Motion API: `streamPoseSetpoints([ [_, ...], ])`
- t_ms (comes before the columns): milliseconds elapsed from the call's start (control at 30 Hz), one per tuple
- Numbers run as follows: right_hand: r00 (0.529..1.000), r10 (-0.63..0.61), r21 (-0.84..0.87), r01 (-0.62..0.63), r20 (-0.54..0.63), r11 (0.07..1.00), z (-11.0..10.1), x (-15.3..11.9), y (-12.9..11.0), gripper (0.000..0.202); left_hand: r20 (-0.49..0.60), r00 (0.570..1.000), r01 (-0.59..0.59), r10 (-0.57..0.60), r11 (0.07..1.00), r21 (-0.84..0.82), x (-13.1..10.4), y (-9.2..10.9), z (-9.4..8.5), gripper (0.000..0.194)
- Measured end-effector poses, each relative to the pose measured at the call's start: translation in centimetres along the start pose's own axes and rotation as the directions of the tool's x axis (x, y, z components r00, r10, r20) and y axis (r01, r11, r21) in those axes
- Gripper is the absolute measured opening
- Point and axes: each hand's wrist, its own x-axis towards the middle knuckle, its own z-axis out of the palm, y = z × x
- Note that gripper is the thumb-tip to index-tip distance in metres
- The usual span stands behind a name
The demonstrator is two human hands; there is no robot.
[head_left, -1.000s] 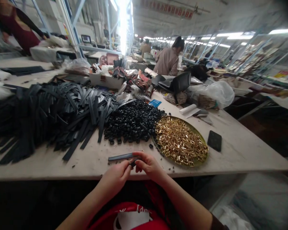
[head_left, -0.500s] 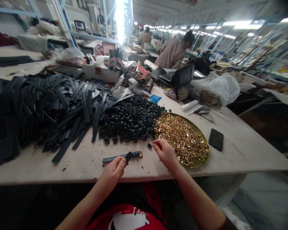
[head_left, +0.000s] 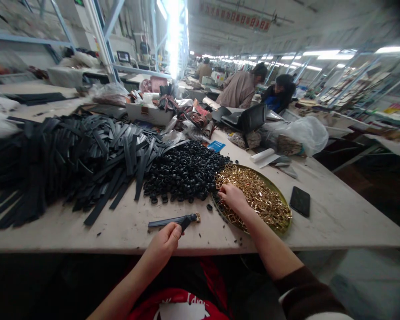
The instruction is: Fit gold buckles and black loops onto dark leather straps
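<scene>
My left hand [head_left: 165, 240] pinches the folded end of a short black strap [head_left: 173, 221] that lies on the table near its front edge; a gold buckle sits at the strap's right tip. My right hand [head_left: 232, 197] rests fingers-down on the gold buckles in the round tray [head_left: 280, 221], at its left side. Whether it holds a buckle is hidden under the fingers. A heap of small black loops [head_left: 185, 171] lies just left of the tray. A large pile of black straps [head_left: 63, 155] covers the left of the table.
A black phone [head_left: 299, 201] lies right of the tray. Boxes, leather scraps, a black bag and a clear plastic sack [head_left: 300, 131] crowd the far side. Other people [head_left: 242, 86] sit at tables further back. A single loose loop [head_left: 209, 207] lies near the tray.
My right hand left the strap and reached right and forward onto the tray of gold buckles. My left hand kept hold of the strap's end.
</scene>
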Motion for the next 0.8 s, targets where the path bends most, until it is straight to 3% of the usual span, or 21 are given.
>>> streamPoseSetpoints([
  [100,0.999,-0.039,0.147,0.037,0.005,0.988,-0.6,-2.2,-1.8,0.023,-0.018,1.0,0.004,-0.005,0.997,-0.076,-0.3,0.5,0.0,0.033],
  [167,0.996,-0.064,0.401,0.033,0.064,0.915,-0.7,-4.1,-3.9,0.03,-0.019,1.0,-0.012,0.01,0.993,-0.117,-0.2,0.9,0.1,0.032],
  [233,0.983,-0.096,0.724,-0.046,0.154,0.688,-0.4,-5.9,-6.3,0.03,-0.022,0.999,-0.043,0.04,0.992,-0.121,-0.1,1.3,0.2,0.03],
  [300,0.962,-0.124,0.898,-0.174,0.242,0.405,0.1,-7.4,-8.4,0.027,-0.043,0.997,-0.065,0.061,0.993,-0.099,0.0,1.5,0.1,0.029],
  [400,0.939,-0.115,0.93,-0.292,0.323,0.225,1.3,-8.6,-10.2,0.027,-0.113,0.991,-0.081,0.071,0.993,-0.087,-0.2,1.2,-0.4,0.027],
  [467,0.94,-0.106,0.93,-0.296,0.324,0.217,2.1,-8.9,-10.7,0.026,-0.175,0.982,-0.097,0.075,0.988,-0.122,-0.4,0.9,-0.8,0.027],
  [533,0.965,-0.113,0.932,-0.192,0.236,0.308,2.6,-9.2,-11.0,0.022,-0.186,0.982,-0.071,0.028,0.971,-0.23,-0.5,0.6,-1.2,0.028],
  [600,0.982,-0.174,0.875,0.018,0.076,0.484,2.9,-9.3,-11.3,0.015,-0.091,0.994,0.023,-0.066,0.914,-0.406,-0.2,0.5,-1.5,0.031],
  [700,0.943,-0.325,0.698,0.284,-0.077,0.658,3.0,-9.5,-11.7,0.014,0.111,0.982,0.189,-0.153,0.767,-0.613,0.4,0.4,-1.7,0.028],
  [733,0.935,-0.346,0.676,0.308,-0.083,0.669,3.1,-9.5,-11.8,0.015,0.145,0.976,0.219,-0.163,0.735,-0.642,0.7,0.3,-1.7,0.026],
  [800,0.952,-0.303,0.741,0.235,-0.044,0.629,3.4,-9.4,-11.9,0.013,0.167,0.97,0.244,-0.179,0.718,-0.651,1.2,0.0,-1.7,0.025],
])
